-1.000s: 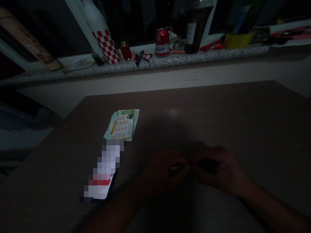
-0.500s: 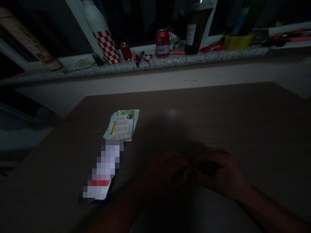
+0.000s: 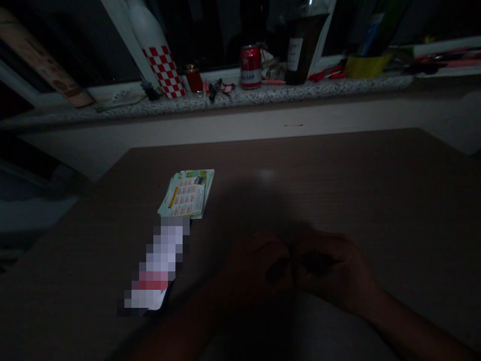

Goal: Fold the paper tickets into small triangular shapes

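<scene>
Near one phone (image 3: 163, 260), two hands (image 3: 253, 263) (image 3: 347, 273), apparently fingertip to fingertip.

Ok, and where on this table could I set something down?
Though dim, the tabletop looks bare beyond the right hand, up to the far edge, and left of the phone and card stack. The left hand and the right crowd the near middle, and the windowsill is packed with the checkered bottle, red can and more.

Screen aglow, the phone (image 3: 161, 260) lies slanted left of the left hand (image 3: 257, 263), the printed cards (image 3: 187, 193) loosely stacked farther forward.
</scene>
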The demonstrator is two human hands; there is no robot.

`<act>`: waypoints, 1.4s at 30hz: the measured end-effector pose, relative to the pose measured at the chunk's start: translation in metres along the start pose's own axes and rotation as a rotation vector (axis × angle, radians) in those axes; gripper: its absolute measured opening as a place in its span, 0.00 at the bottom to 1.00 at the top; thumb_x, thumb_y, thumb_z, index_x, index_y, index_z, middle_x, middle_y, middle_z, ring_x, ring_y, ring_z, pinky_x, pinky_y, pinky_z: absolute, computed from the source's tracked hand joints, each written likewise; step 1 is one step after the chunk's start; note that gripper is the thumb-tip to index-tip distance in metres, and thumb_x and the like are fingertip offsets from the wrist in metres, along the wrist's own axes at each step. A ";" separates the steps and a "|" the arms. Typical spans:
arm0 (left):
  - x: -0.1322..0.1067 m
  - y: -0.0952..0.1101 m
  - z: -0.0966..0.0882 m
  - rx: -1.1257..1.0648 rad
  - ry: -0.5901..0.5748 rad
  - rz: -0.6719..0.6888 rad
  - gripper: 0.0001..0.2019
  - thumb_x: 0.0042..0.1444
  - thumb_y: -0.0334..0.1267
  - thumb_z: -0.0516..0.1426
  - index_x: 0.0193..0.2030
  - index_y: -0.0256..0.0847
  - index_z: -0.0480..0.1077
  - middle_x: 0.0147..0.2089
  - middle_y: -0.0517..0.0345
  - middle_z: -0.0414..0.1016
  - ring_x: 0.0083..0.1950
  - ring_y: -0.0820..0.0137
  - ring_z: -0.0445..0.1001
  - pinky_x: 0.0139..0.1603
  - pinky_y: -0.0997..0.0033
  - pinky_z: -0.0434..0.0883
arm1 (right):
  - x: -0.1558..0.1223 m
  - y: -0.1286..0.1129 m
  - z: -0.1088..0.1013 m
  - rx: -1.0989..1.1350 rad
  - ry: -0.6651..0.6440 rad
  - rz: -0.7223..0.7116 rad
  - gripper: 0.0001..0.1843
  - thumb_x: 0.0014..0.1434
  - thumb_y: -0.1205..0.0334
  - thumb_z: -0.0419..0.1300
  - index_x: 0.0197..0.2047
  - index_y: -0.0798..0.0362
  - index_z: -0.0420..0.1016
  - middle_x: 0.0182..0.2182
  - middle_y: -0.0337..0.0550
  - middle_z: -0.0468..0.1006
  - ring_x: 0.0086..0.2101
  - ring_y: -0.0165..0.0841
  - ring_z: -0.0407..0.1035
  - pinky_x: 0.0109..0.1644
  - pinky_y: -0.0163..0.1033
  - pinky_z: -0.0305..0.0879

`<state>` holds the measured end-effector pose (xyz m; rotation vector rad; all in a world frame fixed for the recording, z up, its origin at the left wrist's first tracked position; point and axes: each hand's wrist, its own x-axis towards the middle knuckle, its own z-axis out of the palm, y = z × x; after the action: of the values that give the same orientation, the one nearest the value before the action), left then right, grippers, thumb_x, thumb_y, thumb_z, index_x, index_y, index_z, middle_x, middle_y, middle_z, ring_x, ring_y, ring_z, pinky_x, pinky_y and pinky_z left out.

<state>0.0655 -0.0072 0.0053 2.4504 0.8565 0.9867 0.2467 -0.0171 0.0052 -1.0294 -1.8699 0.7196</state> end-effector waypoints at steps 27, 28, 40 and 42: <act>0.007 0.004 -0.007 -0.381 0.163 -0.478 0.03 0.49 0.29 0.59 0.27 0.38 0.72 0.26 0.63 0.72 0.28 0.76 0.69 0.29 0.78 0.64 | 0.002 -0.004 -0.007 0.160 0.091 0.226 0.04 0.53 0.65 0.63 0.33 0.50 0.80 0.27 0.39 0.81 0.26 0.29 0.74 0.28 0.30 0.69; 0.007 0.004 -0.007 -0.416 0.148 -0.500 0.03 0.49 0.29 0.59 0.27 0.38 0.72 0.26 0.63 0.72 0.28 0.76 0.69 0.30 0.78 0.64 | 0.002 -0.004 -0.006 0.162 0.070 0.223 0.03 0.53 0.65 0.63 0.32 0.50 0.80 0.27 0.39 0.81 0.26 0.29 0.74 0.28 0.30 0.69; 0.003 -0.007 -0.001 -0.611 0.245 -0.803 0.09 0.57 0.42 0.58 0.37 0.41 0.75 0.31 0.60 0.76 0.32 0.72 0.73 0.31 0.76 0.68 | 0.004 0.011 -0.010 0.377 0.188 0.470 0.08 0.54 0.58 0.65 0.29 0.54 0.80 0.23 0.43 0.81 0.23 0.30 0.73 0.24 0.31 0.68; 0.004 -0.009 -0.003 -0.577 0.253 -0.831 0.11 0.57 0.43 0.57 0.34 0.39 0.76 0.30 0.59 0.76 0.32 0.72 0.73 0.31 0.76 0.68 | 0.003 0.012 -0.010 0.398 0.231 0.461 0.07 0.54 0.58 0.65 0.31 0.54 0.80 0.23 0.43 0.82 0.24 0.32 0.75 0.25 0.33 0.70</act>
<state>0.0626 0.0022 0.0046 1.3067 1.2904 1.0156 0.2590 -0.0074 0.0014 -1.2277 -1.2329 1.1330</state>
